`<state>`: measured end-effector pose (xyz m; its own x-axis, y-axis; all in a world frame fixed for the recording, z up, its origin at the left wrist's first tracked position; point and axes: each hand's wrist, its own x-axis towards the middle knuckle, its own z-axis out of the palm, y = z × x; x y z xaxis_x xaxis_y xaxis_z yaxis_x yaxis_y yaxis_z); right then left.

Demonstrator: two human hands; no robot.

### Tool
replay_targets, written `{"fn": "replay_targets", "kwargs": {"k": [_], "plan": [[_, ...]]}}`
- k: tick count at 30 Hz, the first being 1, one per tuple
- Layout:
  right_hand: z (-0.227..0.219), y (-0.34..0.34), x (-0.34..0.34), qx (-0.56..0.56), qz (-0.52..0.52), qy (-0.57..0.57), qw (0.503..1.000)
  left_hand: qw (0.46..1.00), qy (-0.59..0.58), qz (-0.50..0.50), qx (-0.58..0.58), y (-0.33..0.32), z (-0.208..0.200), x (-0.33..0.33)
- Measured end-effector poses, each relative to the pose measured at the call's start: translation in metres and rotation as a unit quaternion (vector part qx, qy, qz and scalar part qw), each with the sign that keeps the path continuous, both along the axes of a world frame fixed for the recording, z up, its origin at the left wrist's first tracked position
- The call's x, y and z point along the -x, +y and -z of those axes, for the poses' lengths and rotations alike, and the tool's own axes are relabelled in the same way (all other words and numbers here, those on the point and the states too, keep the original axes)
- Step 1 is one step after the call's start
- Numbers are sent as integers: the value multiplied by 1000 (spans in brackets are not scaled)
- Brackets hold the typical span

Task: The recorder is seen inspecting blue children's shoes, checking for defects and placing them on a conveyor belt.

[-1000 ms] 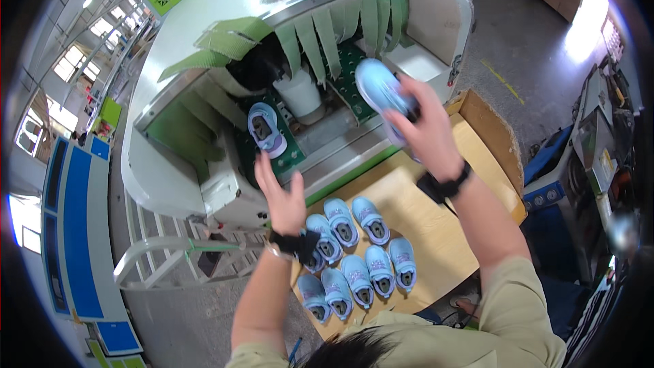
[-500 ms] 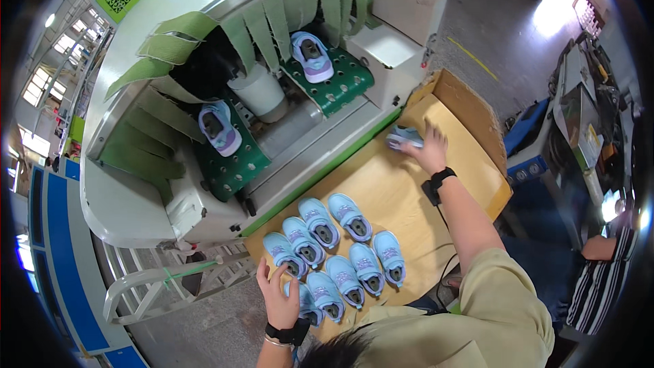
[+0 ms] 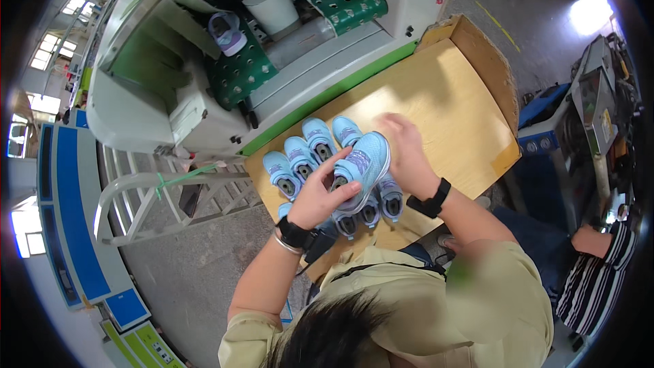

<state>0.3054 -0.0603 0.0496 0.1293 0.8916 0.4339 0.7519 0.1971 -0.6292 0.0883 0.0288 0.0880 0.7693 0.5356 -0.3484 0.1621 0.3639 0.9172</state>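
Note:
My left hand [image 3: 317,197] is closed around the heel end of a light-blue sneaker [image 3: 368,158] with purple lacing and a white sole. This sneaker is raised above the table, its toe tilted up and to the right. Close beside the toe is my right hand [image 3: 407,153], smeared by motion; whether its fingers touch the shoe is unclear. Beneath and behind the held one, several matching sneakers [image 3: 278,169] stand in rows on the wooden tabletop [image 3: 470,116]. Dark inserts show in their openings. My hands and the raised sneaker hide part of the rows.
A white machine [image 3: 136,123] stands along the table's far side. Its two green perforated belts [image 3: 242,71] each carry a sneaker [image 3: 227,33]. Cardboard [image 3: 487,61] borders the table's right end. A metal rack [image 3: 126,197] stands left. A person in a striped sleeve [image 3: 593,286] is at right.
My right hand has come back from the table's far right, where it was at a single sneaker. My left hand has moved up and now grips a sneaker. The view has tilted downward.

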Motion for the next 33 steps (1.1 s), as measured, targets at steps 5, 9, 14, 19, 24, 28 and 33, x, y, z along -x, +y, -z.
{"fn": "replay_targets", "kwargs": {"k": [5,9,14,19,24,28,33], "plan": [[18,-57,33,97,26,181,978,970,13,-227,-86,-55,4,31],[54,-99,39,146,35,103,983,904,61,-356,-227,-64,30,92],[85,-135,26,214,147,77,963,810,178,-468,-305,-19,81,169],[95,-174,45,262,140,47,954,835,226,-412,-286,12,149,167],[93,-209,60,299,159,54,939,818,132,-477,-293,65,199,151],[93,-221,50,309,208,40,927,790,318,-307,-425,88,201,154],[95,-176,-24,239,251,90,934,937,251,-223,-99,69,117,198]]}}
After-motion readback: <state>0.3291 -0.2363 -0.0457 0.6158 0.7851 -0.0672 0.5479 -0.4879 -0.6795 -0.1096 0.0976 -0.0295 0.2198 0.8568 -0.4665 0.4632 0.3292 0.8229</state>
